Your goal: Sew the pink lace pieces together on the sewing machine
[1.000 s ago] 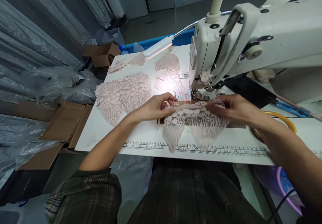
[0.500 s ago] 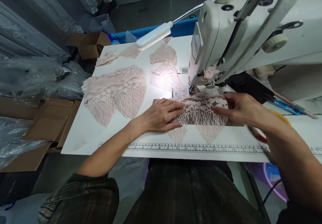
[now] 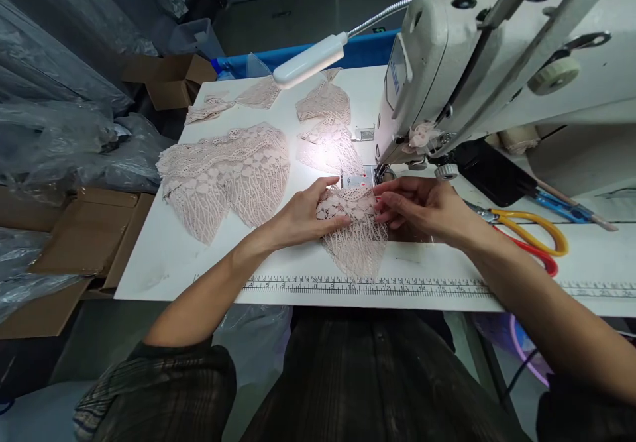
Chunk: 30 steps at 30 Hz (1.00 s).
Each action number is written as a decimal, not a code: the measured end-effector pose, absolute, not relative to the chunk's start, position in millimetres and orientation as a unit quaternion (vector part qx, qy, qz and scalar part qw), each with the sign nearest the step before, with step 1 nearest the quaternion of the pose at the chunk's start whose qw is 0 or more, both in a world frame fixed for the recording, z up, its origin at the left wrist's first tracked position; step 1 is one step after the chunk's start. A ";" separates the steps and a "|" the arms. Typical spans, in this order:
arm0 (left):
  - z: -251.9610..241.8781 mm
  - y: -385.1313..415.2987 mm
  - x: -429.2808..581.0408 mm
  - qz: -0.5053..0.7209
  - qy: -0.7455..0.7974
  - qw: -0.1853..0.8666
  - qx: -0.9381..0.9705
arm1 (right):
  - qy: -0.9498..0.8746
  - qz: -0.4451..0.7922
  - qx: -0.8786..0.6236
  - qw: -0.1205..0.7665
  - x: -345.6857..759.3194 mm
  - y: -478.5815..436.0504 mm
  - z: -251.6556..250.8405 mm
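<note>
A pale pink lace piece (image 3: 355, 246) lies at the front of the sewing machine (image 3: 415, 77), its pointed scalloped end towards me. Only one lobe shows; it looks folded over. My left hand (image 3: 303, 215) grips its left edge, one digit on top and the others spread near the upper edge. At the right edge, my right hand (image 3: 427, 207) pinches the lace between thumb and fingers. The metal needle plate (image 3: 356, 180) and presser foot (image 3: 381, 173) are just beyond the lace. A brown strip (image 3: 410, 233) lies under my right hand.
More lace pieces (image 3: 226, 173) lie to the left and behind (image 3: 322, 104). A lamp (image 3: 311, 62) hangs over the table. Scissors with yellow and red handles (image 3: 539, 223) and a black phone-like slab (image 3: 491, 170) are at right. A printed ruler (image 3: 318, 286) runs along the front edge.
The lace's right side has been brought over to the left, so one lobe shows instead of two. My right hand moved left with it, uncovering the scissors. My left hand shifted slightly left.
</note>
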<state>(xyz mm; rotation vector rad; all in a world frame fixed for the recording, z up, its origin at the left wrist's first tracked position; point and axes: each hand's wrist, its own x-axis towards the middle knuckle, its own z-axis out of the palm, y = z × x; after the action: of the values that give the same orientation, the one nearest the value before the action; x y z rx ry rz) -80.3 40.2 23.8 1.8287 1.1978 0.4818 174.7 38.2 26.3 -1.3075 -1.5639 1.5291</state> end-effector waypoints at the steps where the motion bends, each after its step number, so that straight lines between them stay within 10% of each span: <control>1: 24.5 40.2 -80.6 0.188 0.493 0.427 0.735 | -0.630 0.504 -0.516 0.287 181.3 40.3 22.8; 11: 44.0 48.0 -94.5 0.121 0.522 0.362 0.763 | -0.904 0.059 -0.384 0.179 186.4 36.6 -0.3; 30: 27.1 45.9 -82.0 0.166 0.545 0.445 0.691 | -0.892 0.051 -0.410 0.184 183.0 44.4 -10.0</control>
<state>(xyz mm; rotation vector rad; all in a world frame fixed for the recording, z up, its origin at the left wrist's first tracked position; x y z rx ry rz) -82.0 45.9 27.1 1.7125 1.3495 0.4110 183.0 44.4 -10.0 -1.1563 -2.5140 0.1426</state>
